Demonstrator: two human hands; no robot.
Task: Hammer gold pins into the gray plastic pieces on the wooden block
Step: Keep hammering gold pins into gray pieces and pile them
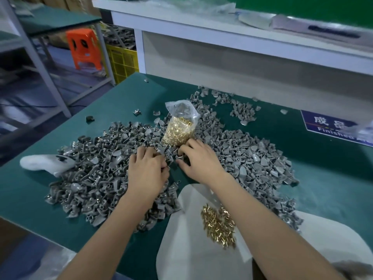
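A big heap of gray plastic pieces (96, 174) covers the green table top (129, 102). My left hand (147, 172) lies on the heap with fingers curled into the pieces; what it holds is hidden. My right hand (198, 160) pinches a gray plastic piece (179, 157) at its fingertips, close to the left hand. Behind both hands stands a clear bag of gold pins (178, 131). Loose gold pins (219, 225) lie on a white sheet (191, 239) below my right forearm. No wooden block or hammer is visible.
A white foam piece (40, 163) lies at the heap's left edge. A blue sign (331, 126) is stuck on the table at the right. A white shelf (222, 33) rises behind the table. An orange stool (84, 49) and yellow crate (123, 61) stand on the floor.
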